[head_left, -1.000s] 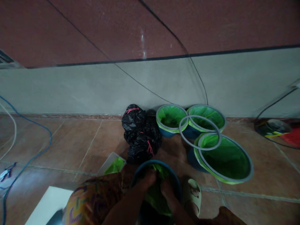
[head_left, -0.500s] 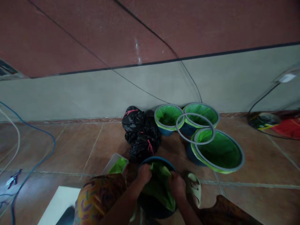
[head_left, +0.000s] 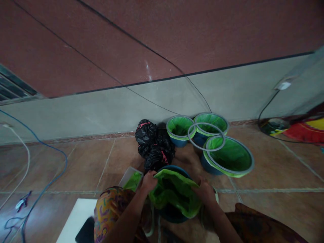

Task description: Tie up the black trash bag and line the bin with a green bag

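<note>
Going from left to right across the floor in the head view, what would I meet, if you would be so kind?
Blue cable → white sheet → left hand → green liner in the blue bucket → right hand → largest lined bucket → red and yellow cloth.

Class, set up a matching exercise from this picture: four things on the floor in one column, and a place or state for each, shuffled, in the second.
Things
1. green liner
2. black bags
3. loose grey ring
4. blue cable

Places or states
A. tied with pink string
B. trailing over the tiles at far left
C. stretched between both hands
D. resting across three lined bins

Pairs: 1-C, 2-A, 3-D, 4-B
</note>
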